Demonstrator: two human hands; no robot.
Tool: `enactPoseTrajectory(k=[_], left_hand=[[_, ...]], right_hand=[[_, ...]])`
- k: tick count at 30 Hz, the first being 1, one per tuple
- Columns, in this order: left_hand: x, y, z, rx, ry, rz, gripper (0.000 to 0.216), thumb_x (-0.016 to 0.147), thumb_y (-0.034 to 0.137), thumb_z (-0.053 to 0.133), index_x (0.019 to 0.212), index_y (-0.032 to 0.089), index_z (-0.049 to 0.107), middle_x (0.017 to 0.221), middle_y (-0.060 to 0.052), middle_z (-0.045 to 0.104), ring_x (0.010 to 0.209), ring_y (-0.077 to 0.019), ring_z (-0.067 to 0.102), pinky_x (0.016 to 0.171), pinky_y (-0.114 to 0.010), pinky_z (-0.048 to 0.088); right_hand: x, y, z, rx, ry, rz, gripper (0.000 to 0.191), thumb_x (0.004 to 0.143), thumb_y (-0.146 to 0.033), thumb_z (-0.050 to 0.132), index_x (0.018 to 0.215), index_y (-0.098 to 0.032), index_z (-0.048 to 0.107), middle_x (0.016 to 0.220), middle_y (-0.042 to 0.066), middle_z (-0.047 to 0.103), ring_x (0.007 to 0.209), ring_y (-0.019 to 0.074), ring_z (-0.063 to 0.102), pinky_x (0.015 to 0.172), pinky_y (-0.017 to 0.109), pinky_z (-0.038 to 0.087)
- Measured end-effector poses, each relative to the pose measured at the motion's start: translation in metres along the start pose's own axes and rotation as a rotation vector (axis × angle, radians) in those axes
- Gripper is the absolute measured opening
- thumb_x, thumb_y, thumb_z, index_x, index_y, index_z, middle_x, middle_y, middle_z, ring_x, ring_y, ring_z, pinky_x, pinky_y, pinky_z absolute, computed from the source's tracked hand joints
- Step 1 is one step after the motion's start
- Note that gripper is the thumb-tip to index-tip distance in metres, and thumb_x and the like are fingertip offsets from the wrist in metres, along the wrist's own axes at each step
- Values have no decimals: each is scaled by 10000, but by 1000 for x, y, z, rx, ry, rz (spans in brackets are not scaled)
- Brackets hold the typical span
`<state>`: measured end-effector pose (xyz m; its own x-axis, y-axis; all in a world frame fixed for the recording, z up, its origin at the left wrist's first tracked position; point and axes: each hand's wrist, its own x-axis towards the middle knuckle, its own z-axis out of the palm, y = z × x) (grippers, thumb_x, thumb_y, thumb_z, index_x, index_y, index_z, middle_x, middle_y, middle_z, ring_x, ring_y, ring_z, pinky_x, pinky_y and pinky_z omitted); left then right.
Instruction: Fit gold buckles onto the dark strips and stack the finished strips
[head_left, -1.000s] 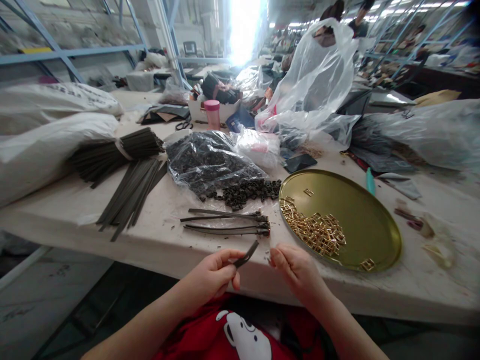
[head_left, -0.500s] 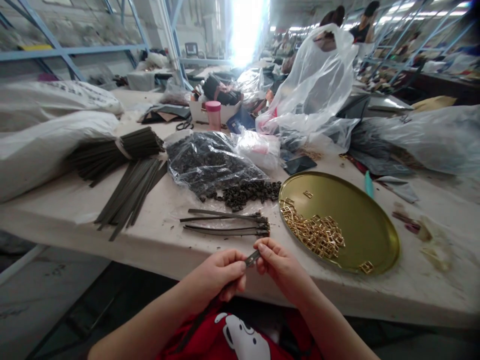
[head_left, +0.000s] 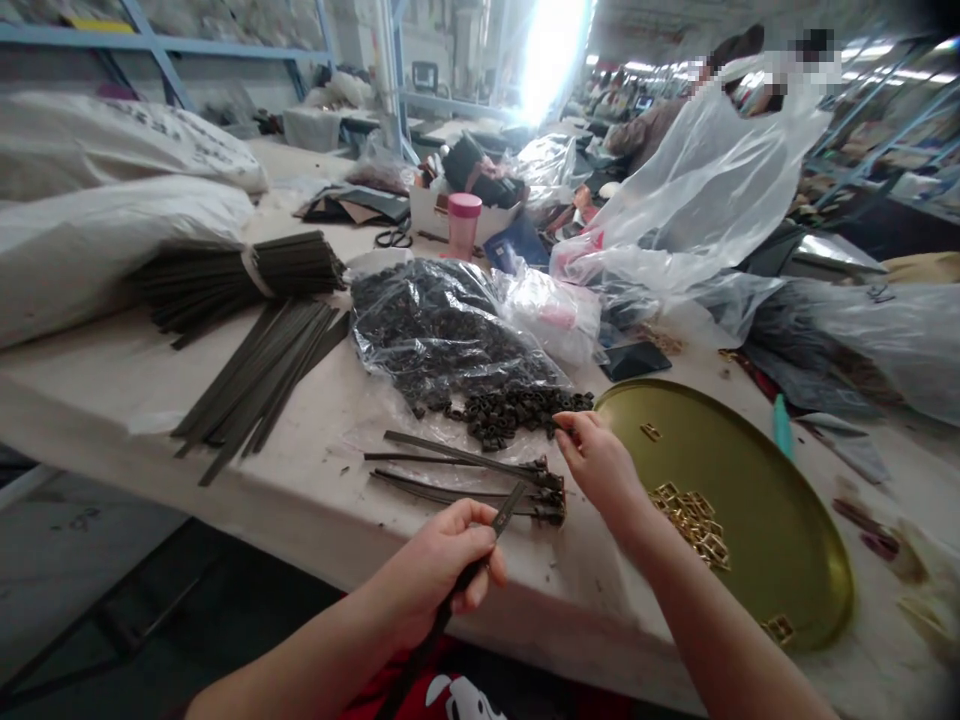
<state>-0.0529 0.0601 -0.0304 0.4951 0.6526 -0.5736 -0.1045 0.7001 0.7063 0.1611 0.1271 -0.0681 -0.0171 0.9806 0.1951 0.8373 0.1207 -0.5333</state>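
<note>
My left hand (head_left: 442, 565) is closed around a thin dark strap (head_left: 504, 508) near the table's front edge, the strap's tip sticking up past my thumb. My right hand (head_left: 596, 462) has its fingers pinched at the edge of a pile of small black loops (head_left: 517, 410) spilling from a clear bag (head_left: 442, 330). What the fingertips hold, if anything, is too small to make out. Several finished straps (head_left: 465, 475) lie between my hands. A round gold tray (head_left: 757, 520) with gold buckles (head_left: 694, 515) sits under my right forearm.
A bundle of dark straps (head_left: 232, 275) and loose ones (head_left: 262, 375) lie at the left. White sacks (head_left: 97, 240) are at the far left. Clear plastic bags (head_left: 697, 200), a pink-lidded cup (head_left: 463, 225) and scissors (head_left: 394, 237) are at the back. Other people work farther off.
My right hand left the strap's tip and reached forward to the pile of black loops. My left hand kept the strap. The view shifted left and forward.
</note>
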Motion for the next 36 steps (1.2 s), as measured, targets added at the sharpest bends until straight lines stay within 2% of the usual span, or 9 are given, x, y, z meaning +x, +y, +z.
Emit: enactPoseTrajectory(k=[3,6,13,20,23,27,29,32,36], left_hand=[[3,4,-4,-17,6,-14,122,745,152,421,865,146,436,584,33,565,321,-18,334,310,-134,187],[5,7,-6,-35,24,-31,137,736,143,420,872,143,431,576,34,559,319,-18,324,312,-133,181],[7,5,-6,-89,29,-40,142,725,132,441,867,145,443,574,46,538,332,-19,289,328,-143,189],[-1,-2,0,-144,56,10,262,831,354,420,908,116,501,570,30,505,380,-28,300,366,-160,188],[-7,0,8,-103,32,9,232,787,316,500,901,114,512,594,36,482,416,-32,324,385,-168,173],[-15,4,24,104,-17,165,329,801,422,479,867,106,543,593,36,464,441,-43,309,425,-195,192],[-19,4,31,204,-25,229,425,821,496,410,863,101,560,580,34,452,455,-54,295,446,-206,200],[-22,4,36,356,-18,269,414,807,499,416,834,111,561,552,50,402,475,-68,284,464,-211,209],[-28,2,39,534,34,289,311,757,439,467,737,134,526,524,54,402,476,-78,317,472,-213,232]], right_hand=[[17,9,14,-295,-165,-84,264,828,-229,468,1063,-157,565,998,108,560,788,205,558,677,303,394],[18,11,21,-435,-249,-94,193,841,-209,446,924,-172,616,898,88,572,743,192,560,622,278,367],[17,21,20,-427,-244,-38,155,824,-131,443,881,-138,587,886,99,558,742,180,554,619,262,351],[5,17,5,-273,-165,-17,187,820,-98,426,905,-135,588,904,110,575,821,190,544,704,283,384],[-16,3,-12,55,-124,45,244,852,-218,431,1058,-139,536,875,75,580,803,168,540,706,278,414],[-57,-25,-29,1018,-212,333,336,785,-396,554,1037,-173,569,663,-13,535,600,100,495,605,242,413],[-75,-36,-33,1296,-219,452,338,726,-408,633,976,-183,603,638,-26,536,553,70,476,564,212,396],[-94,-47,-34,1508,-220,529,341,660,-366,712,938,-188,626,630,-25,564,523,54,481,537,193,387],[-108,-52,-35,1540,-172,486,349,643,-338,733,943,-197,625,647,-21,588,548,58,502,564,193,395]])
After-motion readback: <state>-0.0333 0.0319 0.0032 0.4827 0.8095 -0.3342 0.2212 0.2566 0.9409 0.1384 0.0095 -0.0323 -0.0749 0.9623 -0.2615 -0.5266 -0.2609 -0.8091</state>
